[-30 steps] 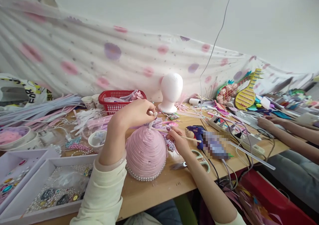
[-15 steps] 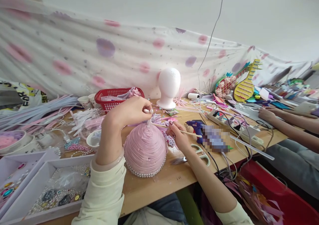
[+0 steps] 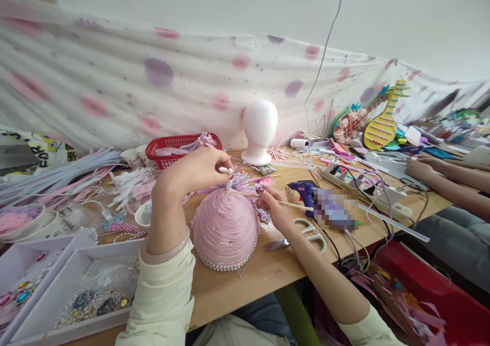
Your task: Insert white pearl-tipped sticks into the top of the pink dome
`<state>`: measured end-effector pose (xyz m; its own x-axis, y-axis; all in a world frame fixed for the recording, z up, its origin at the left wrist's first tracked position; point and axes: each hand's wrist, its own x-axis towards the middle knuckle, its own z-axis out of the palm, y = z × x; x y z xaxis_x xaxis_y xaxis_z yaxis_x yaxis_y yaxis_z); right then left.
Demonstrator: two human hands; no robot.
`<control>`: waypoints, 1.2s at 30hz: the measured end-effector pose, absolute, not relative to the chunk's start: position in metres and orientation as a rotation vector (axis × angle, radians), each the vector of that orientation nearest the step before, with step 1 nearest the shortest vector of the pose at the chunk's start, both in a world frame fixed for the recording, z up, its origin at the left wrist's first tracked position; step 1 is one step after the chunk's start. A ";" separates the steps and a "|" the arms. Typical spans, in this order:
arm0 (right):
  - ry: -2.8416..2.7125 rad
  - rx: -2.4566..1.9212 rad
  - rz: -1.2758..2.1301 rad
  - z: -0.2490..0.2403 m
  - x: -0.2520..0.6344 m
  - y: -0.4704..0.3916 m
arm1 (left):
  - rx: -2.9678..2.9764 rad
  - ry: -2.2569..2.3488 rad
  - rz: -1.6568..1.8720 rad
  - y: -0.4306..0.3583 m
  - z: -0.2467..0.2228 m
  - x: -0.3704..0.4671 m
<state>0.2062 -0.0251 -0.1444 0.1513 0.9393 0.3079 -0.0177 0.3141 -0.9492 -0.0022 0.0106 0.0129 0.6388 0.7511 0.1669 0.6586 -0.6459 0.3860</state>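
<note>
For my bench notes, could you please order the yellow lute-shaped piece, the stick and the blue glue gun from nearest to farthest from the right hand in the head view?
1. Stick: in the grip of the right hand.
2. Blue glue gun: just to its right.
3. Yellow lute-shaped piece: farther right, toward the back.

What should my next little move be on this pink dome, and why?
I'd probably press the wooden stick gently against the pale peak of the pink dome: your right hand has the stick's far end there, and your left hand is right by the peak, perhaps able to steady it.
</note>
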 end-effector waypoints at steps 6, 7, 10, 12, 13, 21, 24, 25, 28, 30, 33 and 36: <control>-0.990 -0.812 0.899 -0.146 0.209 -0.020 | 2.545 1.166 0.417 0.002 0.017 -0.003; -0.990 -0.799 0.903 -0.146 0.209 -0.020 | 2.544 1.171 0.409 0.001 0.017 -0.003; -0.998 -0.795 0.908 -0.145 0.210 -0.021 | 2.560 1.208 0.395 -0.004 0.018 -0.005; -1.000 -0.808 0.893 -0.144 0.211 -0.022 | 2.572 1.219 0.398 -0.007 0.017 -0.006; -0.996 -0.814 0.883 -0.144 0.211 -0.022 | 2.577 1.217 0.398 -0.009 0.017 -0.007; -0.936 -0.832 0.873 -0.139 0.213 -0.024 | 2.550 1.249 0.397 -0.025 0.016 -0.013; -0.948 -0.851 0.843 -0.140 0.214 -0.023 | 2.536 1.269 0.374 -0.034 0.019 -0.016; -0.947 -0.854 0.838 -0.141 0.215 -0.023 | 2.530 1.298 0.368 -0.037 0.019 -0.017; -0.942 -0.848 0.840 -0.145 0.219 -0.020 | 2.516 1.440 0.395 -0.046 0.021 -0.021; -0.959 -0.841 0.847 -0.147 0.221 -0.019 | 2.526 1.522 0.417 -0.052 0.022 -0.023; -1.011 -0.824 0.880 -0.143 0.224 -0.020 | 2.536 1.578 0.428 -0.062 0.028 -0.023; -1.091 -0.804 0.951 -0.130 0.231 -0.025 | 2.505 1.600 0.464 -0.076 0.039 -0.024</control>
<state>0.2306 -0.0254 -0.1297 0.1714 0.9196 0.3536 -0.2254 0.3860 -0.8945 -0.0242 -0.0759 0.0391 0.3894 0.9023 0.1850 0.8613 -0.4279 0.2741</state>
